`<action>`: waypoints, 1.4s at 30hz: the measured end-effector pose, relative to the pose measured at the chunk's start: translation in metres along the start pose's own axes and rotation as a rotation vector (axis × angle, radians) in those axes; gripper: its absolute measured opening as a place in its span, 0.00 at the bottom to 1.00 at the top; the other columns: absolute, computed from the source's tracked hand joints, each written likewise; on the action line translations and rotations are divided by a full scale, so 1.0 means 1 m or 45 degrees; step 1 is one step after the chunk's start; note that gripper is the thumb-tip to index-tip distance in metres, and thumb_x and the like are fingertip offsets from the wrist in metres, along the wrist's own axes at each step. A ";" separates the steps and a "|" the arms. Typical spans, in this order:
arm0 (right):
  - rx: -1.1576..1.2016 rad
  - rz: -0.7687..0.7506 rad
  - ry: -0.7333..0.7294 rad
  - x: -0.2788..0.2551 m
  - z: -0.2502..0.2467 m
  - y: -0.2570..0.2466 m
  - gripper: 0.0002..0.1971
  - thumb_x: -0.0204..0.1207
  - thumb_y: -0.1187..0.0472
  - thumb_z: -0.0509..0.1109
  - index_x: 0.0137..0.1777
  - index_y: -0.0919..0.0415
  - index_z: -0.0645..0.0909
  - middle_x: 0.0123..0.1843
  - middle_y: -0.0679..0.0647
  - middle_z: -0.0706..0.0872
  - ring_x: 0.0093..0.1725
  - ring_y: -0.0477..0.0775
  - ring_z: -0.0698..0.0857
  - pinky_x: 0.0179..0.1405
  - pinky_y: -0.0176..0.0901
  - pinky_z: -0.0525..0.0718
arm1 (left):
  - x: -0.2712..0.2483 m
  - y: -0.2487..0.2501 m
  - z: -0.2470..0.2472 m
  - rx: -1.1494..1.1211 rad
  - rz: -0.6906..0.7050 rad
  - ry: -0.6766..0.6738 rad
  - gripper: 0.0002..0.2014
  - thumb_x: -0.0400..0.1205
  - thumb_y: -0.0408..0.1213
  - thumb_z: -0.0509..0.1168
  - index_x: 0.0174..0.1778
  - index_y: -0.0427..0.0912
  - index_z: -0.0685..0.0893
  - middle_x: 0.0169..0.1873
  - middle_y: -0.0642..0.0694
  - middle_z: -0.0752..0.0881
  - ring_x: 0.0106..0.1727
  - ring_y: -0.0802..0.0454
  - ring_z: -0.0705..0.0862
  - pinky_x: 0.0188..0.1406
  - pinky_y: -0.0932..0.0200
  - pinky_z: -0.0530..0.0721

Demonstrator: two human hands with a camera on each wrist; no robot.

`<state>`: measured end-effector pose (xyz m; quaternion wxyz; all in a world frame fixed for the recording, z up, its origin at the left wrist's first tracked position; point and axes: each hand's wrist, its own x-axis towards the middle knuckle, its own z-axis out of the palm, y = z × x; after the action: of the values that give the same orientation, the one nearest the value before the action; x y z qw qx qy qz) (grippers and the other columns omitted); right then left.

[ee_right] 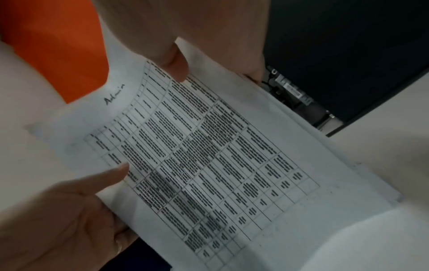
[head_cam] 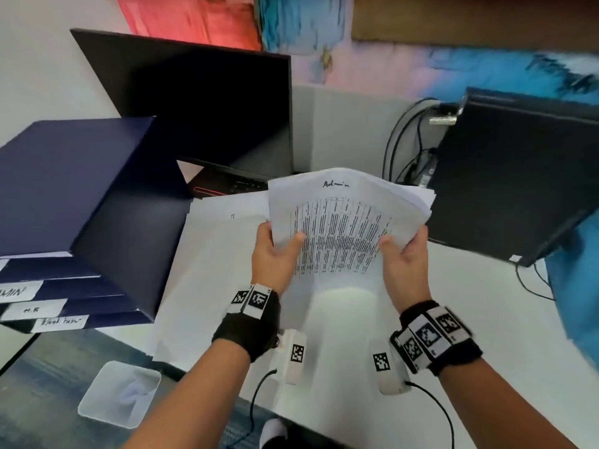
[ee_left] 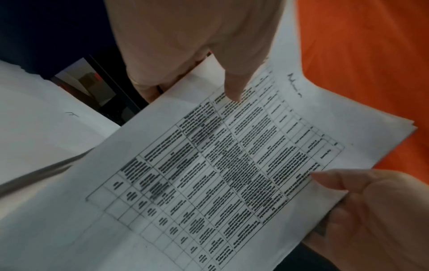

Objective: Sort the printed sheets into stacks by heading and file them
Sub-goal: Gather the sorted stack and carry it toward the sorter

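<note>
A stack of printed sheets (head_cam: 343, 228), with a dense table and the handwritten heading "Admin" on top, is held up above the desk. My left hand (head_cam: 280, 251) grips its lower left edge, thumb on top. My right hand (head_cam: 403, 251) grips the lower right edge the same way. The left wrist view shows the stack (ee_left: 220, 165) under my left thumb (ee_left: 234, 89); the right wrist view shows the stack (ee_right: 220, 155) under my right thumb (ee_right: 176, 69). Another pile of sheets (head_cam: 220, 254) lies flat on the desk to the left. Blue folders (head_cam: 81, 189) are stacked at far left with labels, among them "ADMIN" (head_cam: 16, 291).
A dark laptop screen (head_cam: 201, 108) stands behind the sheets. A black computer tower (head_cam: 518, 173) with cables is on the right. A clear plastic bin (head_cam: 120, 393) sits on the floor at lower left. The white desk (head_cam: 486, 319) shows bare surface to the right.
</note>
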<state>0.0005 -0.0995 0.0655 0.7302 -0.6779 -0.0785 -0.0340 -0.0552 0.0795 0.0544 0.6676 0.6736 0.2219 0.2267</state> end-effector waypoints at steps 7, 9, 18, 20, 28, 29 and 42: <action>-0.004 0.053 0.073 0.000 -0.018 0.006 0.21 0.81 0.73 0.59 0.62 0.44 0.70 0.57 0.42 0.84 0.54 0.34 0.84 0.55 0.31 0.81 | -0.002 0.007 0.020 -0.111 -0.040 -0.069 0.32 0.66 0.48 0.75 0.67 0.46 0.77 0.59 0.46 0.87 0.62 0.49 0.85 0.67 0.42 0.80; -0.021 0.070 0.067 0.003 -0.023 0.009 0.18 0.81 0.73 0.60 0.63 0.50 0.70 0.55 0.41 0.83 0.49 0.31 0.84 0.48 0.26 0.81 | -0.004 0.005 0.019 -0.071 -0.038 -0.101 0.28 0.70 0.45 0.75 0.66 0.44 0.79 0.58 0.46 0.88 0.61 0.49 0.85 0.66 0.43 0.81; -0.323 0.229 -0.136 0.011 -0.030 0.028 0.08 0.83 0.61 0.61 0.59 0.64 0.71 0.59 0.67 0.82 0.63 0.67 0.80 0.61 0.56 0.79 | -0.014 0.019 0.004 0.066 -0.085 -0.069 0.15 0.81 0.41 0.66 0.63 0.45 0.79 0.55 0.54 0.87 0.57 0.61 0.84 0.58 0.62 0.79; -0.360 0.187 -0.233 0.013 -0.029 0.026 0.06 0.82 0.57 0.64 0.57 0.54 0.74 0.56 0.58 0.85 0.62 0.61 0.83 0.63 0.53 0.80 | -0.016 0.023 -0.006 0.065 -0.064 -0.019 0.14 0.81 0.40 0.66 0.63 0.48 0.79 0.56 0.53 0.87 0.58 0.59 0.84 0.57 0.62 0.78; -0.491 0.172 -0.610 0.003 0.007 0.014 0.09 0.83 0.58 0.63 0.62 0.54 0.76 0.60 0.49 0.84 0.60 0.50 0.83 0.63 0.50 0.80 | -0.029 0.007 -0.062 0.202 -0.066 0.210 0.19 0.77 0.46 0.66 0.64 0.48 0.80 0.56 0.51 0.88 0.57 0.52 0.86 0.62 0.48 0.82; -0.496 0.193 -0.649 -0.003 0.016 0.016 0.10 0.83 0.60 0.63 0.63 0.53 0.77 0.60 0.48 0.84 0.59 0.49 0.83 0.63 0.49 0.80 | -0.032 -0.001 -0.074 0.225 -0.109 0.236 0.19 0.76 0.47 0.67 0.63 0.48 0.81 0.55 0.51 0.88 0.56 0.52 0.86 0.62 0.45 0.83; -0.616 0.552 -1.173 -0.109 0.150 0.086 0.27 0.81 0.54 0.65 0.79 0.56 0.65 0.79 0.51 0.72 0.77 0.53 0.71 0.78 0.56 0.68 | -0.108 -0.080 -0.239 0.208 -0.579 0.594 0.06 0.81 0.37 0.66 0.52 0.48 0.80 0.45 0.52 0.88 0.44 0.56 0.86 0.42 0.60 0.82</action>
<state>-0.1035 0.0502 -0.0268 0.4343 -0.7715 -0.2381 0.3994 -0.2850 0.2068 -0.0250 0.5761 0.5881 0.5307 0.2013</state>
